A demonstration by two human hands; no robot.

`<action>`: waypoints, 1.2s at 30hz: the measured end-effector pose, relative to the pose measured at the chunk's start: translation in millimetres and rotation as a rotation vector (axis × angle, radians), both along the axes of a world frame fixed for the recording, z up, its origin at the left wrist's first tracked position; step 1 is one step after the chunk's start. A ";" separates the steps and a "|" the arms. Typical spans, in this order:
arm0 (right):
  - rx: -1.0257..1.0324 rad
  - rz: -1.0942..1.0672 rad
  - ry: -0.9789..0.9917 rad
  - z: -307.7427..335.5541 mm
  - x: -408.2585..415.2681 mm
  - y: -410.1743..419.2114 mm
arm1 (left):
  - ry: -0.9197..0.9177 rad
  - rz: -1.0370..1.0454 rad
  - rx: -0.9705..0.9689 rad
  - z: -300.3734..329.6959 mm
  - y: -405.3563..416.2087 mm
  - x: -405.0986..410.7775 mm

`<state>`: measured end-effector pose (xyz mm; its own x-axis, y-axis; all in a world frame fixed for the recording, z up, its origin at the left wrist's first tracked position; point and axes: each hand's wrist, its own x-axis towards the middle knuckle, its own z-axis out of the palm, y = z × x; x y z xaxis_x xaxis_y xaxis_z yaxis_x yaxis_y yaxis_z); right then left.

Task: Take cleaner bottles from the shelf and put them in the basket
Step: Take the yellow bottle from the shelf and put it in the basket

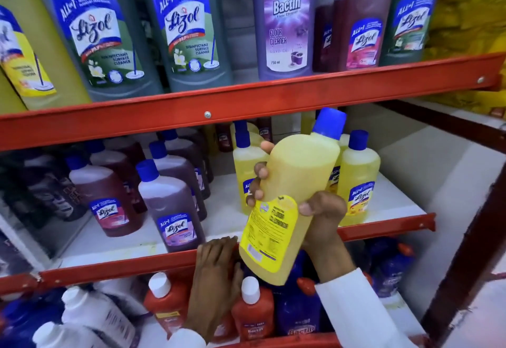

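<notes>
While left hand rests flat on shelf rail, right hand grips tilted yellow bottle.

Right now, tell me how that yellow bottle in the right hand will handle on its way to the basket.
The yellow bottle looks nearly full of liquid, so probably heavy for its size. Its smooth plastic could be slippery; the right hand wraps it mid-body, fingers around the far side. The blue cap looks closed, so tilting likely won't spill.

Two bare hands, each in a white sleeve (long, loose-cuffed at the wrist).
</notes>
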<state>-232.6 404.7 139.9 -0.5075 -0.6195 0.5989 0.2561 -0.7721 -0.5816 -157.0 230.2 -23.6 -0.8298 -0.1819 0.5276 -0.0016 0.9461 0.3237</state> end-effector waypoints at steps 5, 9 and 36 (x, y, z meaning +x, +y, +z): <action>0.412 -1.068 -0.040 8.8 17.5 -11.1 | 0.019 0.015 -0.019 -0.8 0.2 -0.1; 0.523 -1.325 0.015 7.7 26.3 -13.3 | -0.022 0.003 -0.015 -0.7 0.0 2.6; 1.350 -0.714 0.344 -270.6 75.8 112.5 | -0.523 -0.160 0.860 -173.4 126.2 50.5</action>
